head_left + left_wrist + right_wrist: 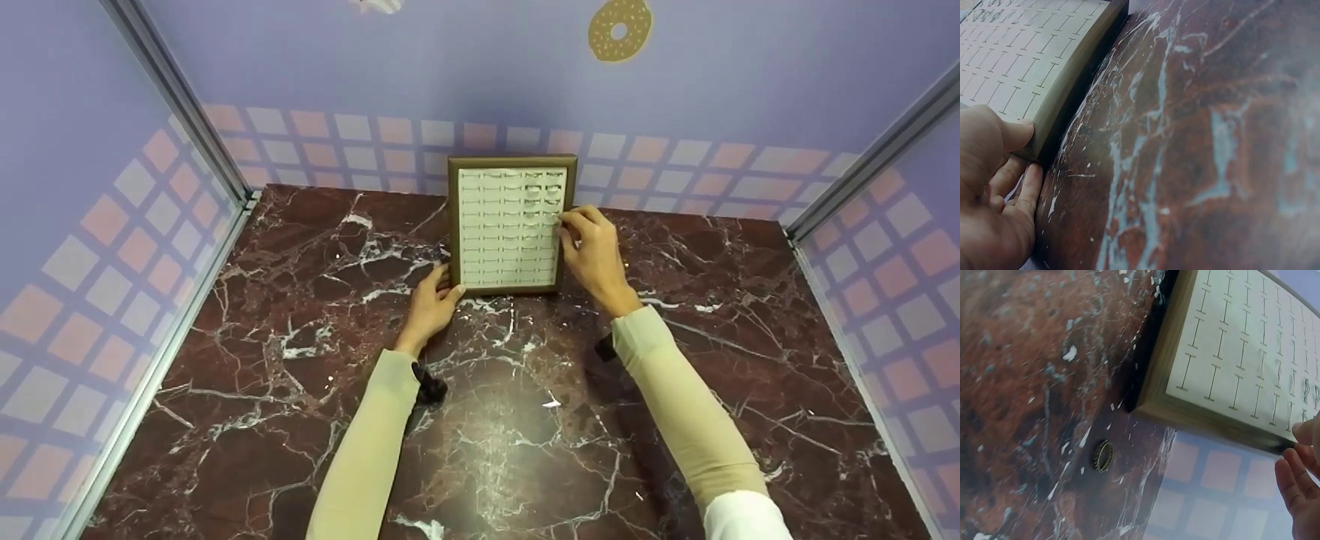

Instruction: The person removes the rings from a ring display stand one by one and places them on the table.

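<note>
Reaching to the right side of the slotted ring board [499,255], your right hand [595,251] had its thumb toward the white face and other fingers by the outer edge; whether that grip was clamped on a ring, the pictures could not tell. The board stood on the marbled counter [322,420] near the patterned wall [525,75], its long axis running up and away from you. Just above and left of your right fingertips sat several rings [533,190] in the upper right slots. Your left hand [433,304], farther off, pinched the lower left corner in its grip. A loose ring [1103,456] lay on the counter, right of the board and nearer your right hand. The raised brown rim [454,217] stood between your right palm and the slots.
</note>
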Demonstrator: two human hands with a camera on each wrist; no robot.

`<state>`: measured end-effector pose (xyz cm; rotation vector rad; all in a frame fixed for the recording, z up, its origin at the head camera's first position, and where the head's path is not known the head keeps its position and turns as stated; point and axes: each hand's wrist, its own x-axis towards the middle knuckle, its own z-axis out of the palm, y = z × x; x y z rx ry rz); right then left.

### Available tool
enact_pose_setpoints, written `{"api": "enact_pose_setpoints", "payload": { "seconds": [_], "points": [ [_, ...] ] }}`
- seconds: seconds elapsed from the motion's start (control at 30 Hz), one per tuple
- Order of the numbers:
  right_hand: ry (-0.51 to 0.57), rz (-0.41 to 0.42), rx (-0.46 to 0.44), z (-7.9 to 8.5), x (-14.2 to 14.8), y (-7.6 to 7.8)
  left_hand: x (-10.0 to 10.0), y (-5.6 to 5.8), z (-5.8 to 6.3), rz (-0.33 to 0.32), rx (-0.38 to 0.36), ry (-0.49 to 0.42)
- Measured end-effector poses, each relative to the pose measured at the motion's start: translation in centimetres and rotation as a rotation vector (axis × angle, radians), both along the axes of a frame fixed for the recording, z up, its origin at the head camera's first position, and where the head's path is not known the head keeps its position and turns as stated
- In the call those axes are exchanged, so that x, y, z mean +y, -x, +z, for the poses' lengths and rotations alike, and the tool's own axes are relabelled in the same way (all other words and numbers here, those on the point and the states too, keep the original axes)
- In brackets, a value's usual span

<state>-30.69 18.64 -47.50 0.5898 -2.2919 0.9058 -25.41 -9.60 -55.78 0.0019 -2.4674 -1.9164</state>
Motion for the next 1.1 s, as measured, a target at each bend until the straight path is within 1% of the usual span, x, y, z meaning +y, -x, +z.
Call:
{"api": "enact_pose_setpoints", "payload": {
  "seconds": [0.23, 0.4, 0.7, 1.1],
  "points": [
    [-0.005, -0.018, 0.004, 0.2, -0.9, 0.3, 0.2, -0.1, 0.0, -0.005, -0.009, -0.008],
    [0.007, -0.03, 0.009, 0.3, -1.3, 0.5, 0.3, -0.1, -0.2, -0.005, -0.012, -0.002],
    [-0.021, -0.066, -0.023, 0.7, -1.5, 0.7, 0.3, -0.1, -0.1, -0.007, -0.006, -0.001],
    [-0.025, -0.043, -0.039, 1.1, -1.7, 0.5, -0.2, 0.1, 0.0, -0.015, -0.02, 0.017]
  ]
}}
